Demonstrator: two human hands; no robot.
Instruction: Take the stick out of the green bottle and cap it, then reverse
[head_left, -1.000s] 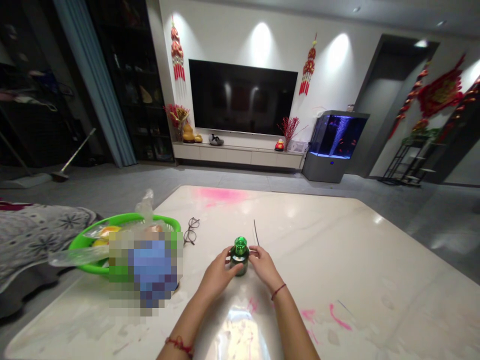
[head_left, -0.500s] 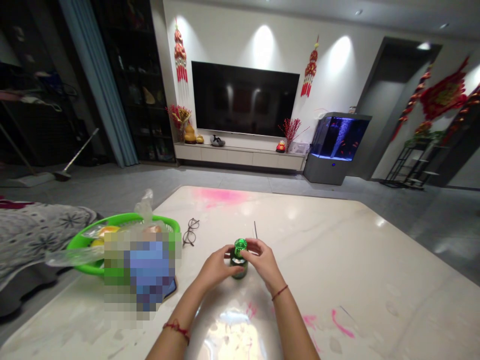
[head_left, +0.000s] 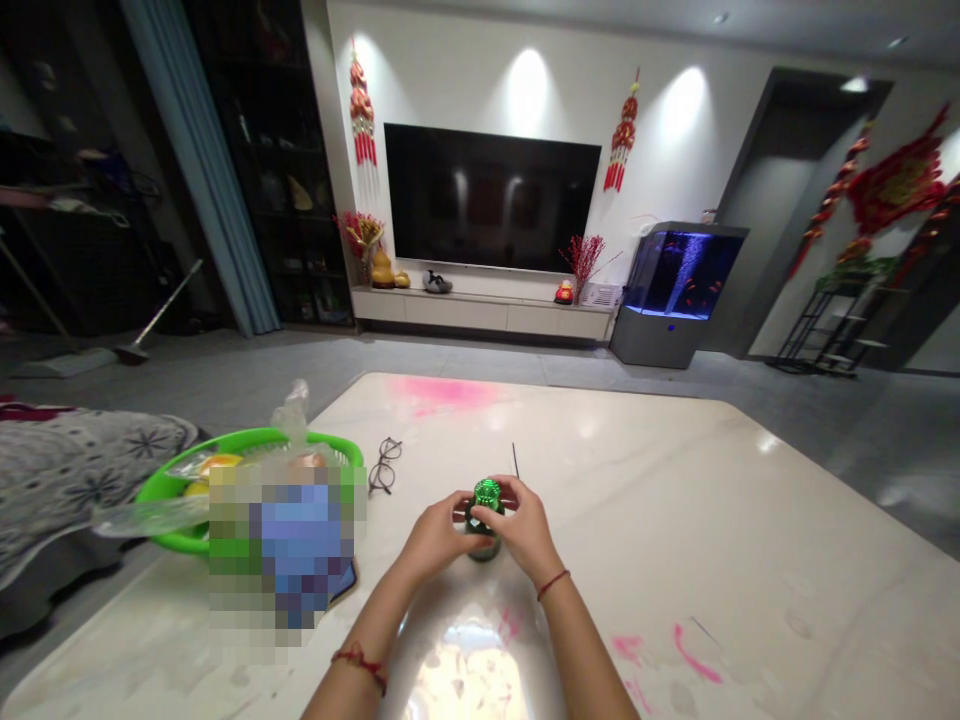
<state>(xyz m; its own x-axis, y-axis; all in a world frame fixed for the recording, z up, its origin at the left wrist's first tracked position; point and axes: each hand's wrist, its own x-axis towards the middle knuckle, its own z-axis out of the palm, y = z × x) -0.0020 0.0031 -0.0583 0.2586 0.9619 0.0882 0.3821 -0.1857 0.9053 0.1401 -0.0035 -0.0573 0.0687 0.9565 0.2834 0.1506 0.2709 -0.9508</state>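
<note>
A small dark green bottle stands upright on the pale marble-look table, topped by a shiny bright green cap. Around the bottle's left side and front curls my left hand, its thumb lying across the front. My right hand closes on the upper part from the right, with the thumb across the front just below the cap's top. Both hands partly cover the bottle, so its label and neck are hard to make out. A thin dark stick lies just behind the right hand.
Left of the hands lie eyeglasses. A green plastic basket holds fruit and clear bags; a blurred-out patch hides its front, and a phone pokes out beside it. Pink smears mark the tabletop.
My right hand has shifted slightly, its thumb now lower across the front below the cap. The bottle stays between both hands; the whole view has moved a little.
</note>
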